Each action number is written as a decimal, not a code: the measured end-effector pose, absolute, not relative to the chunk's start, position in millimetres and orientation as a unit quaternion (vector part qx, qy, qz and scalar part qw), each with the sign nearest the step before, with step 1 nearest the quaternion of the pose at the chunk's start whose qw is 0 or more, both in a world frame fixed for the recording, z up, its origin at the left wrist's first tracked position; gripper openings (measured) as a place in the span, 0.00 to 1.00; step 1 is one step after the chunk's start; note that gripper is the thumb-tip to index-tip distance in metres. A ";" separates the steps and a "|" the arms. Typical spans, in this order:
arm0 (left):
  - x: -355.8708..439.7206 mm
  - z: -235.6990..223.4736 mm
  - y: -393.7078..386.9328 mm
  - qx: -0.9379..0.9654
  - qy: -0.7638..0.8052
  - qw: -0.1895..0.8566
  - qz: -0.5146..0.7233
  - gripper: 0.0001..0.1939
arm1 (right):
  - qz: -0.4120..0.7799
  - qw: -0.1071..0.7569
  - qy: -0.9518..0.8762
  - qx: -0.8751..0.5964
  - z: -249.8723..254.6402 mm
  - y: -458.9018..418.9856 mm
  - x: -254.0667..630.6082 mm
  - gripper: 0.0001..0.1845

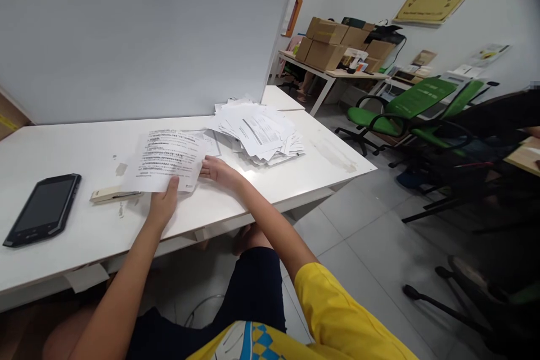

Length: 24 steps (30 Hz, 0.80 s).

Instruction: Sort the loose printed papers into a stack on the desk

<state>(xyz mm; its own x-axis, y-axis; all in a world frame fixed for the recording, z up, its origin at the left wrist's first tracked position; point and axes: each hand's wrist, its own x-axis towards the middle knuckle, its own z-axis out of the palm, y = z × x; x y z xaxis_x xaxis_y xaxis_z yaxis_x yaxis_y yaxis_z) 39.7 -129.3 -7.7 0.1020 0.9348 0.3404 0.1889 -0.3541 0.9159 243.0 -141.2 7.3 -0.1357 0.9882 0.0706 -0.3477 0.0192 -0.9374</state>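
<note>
The whiteboard (147,39) stands along the far side of the table (95,152); the pile (259,132) of loose papers lies to your right. Your sheet (169,157) (print facing you) is left of it — your left hand (163,203) grips its near edge, your right hand (221,172) meets its right edge, grip unclear. Leftmost lies the phone (44,208), then the stapler (105,196).
</note>
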 end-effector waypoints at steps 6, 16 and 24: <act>39.9 -8.1 -126.3 0.692 0.420 0.370 0.456 0.31 | 0.525 0.606 -0.449 -0.395 10.6 -143.0 245.9 0.25; 40.0 -0.7 -125.9 0.611 0.367 0.386 0.586 0.24 | 0.152 0.706 -0.410 -0.557 6.7 -145.0 265.8 0.15; 37.8 -8.7 -118.2 0.638 0.428 0.328 0.550 0.19 | 0.224 0.710 -0.386 -0.545 -1.3 -137.1 262.6 0.19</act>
<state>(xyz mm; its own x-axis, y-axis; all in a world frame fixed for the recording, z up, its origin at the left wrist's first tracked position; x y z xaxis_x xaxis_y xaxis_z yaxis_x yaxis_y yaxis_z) 37.8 -118.2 -8.7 0.0281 0.9062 0.4219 0.1851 -0.4195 0.8887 262.6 -137.1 -1.3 0.6018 0.7389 0.3030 0.1028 0.3046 -0.9469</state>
